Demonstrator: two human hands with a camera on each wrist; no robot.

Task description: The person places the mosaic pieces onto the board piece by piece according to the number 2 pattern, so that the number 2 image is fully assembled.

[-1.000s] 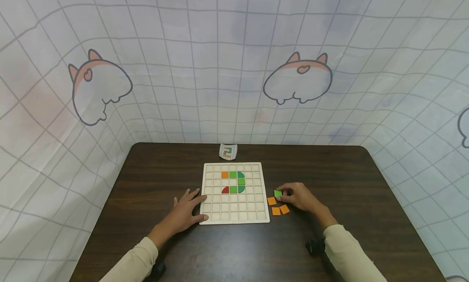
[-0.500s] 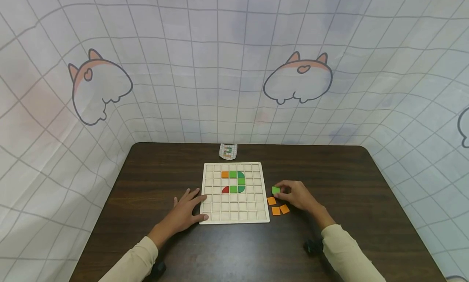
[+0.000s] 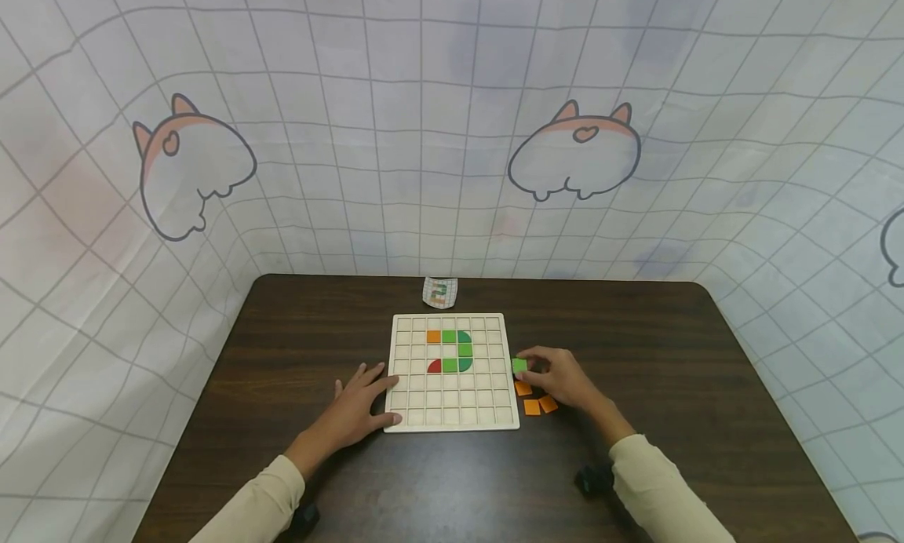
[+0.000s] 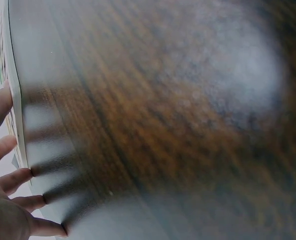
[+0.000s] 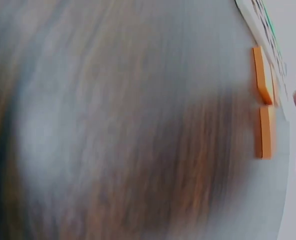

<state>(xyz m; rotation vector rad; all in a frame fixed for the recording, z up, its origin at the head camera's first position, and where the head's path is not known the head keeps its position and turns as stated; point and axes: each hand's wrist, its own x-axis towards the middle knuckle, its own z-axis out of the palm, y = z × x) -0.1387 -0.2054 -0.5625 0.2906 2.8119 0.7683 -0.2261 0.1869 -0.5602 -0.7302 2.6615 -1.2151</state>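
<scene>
- The person's right hand (image 3: 561, 374) pinches a green square tile (image 3: 519, 366) between thumb and fingers, right by the board's right edge; from here I can't tell whether tile and rim touch.
- The left hand (image 3: 353, 412) is spread wide and grips nothing, its thumb and a fingertip resting on the board's left edge and other fingertips on the table.
- Between the hands, the cream grid board (image 3: 452, 419) lies flat on the dark wood-grain table (image 3: 452, 488).
- In its cells, the top row of pieces runs orange square (image 3: 434, 337), green, then a dark green rounded piece; one green square (image 3: 464, 350) sits below at the right; under that come a red rounded piece (image 3: 434, 366), green, and dark green rounded.
- Three orange tiles (image 3: 532, 407) lie loose on the table beside the board's lower right side, near the right hand.
- Beyond the board's far edge lies a small patterned card (image 3: 439, 293) with a coloured figure like a 2.
</scene>
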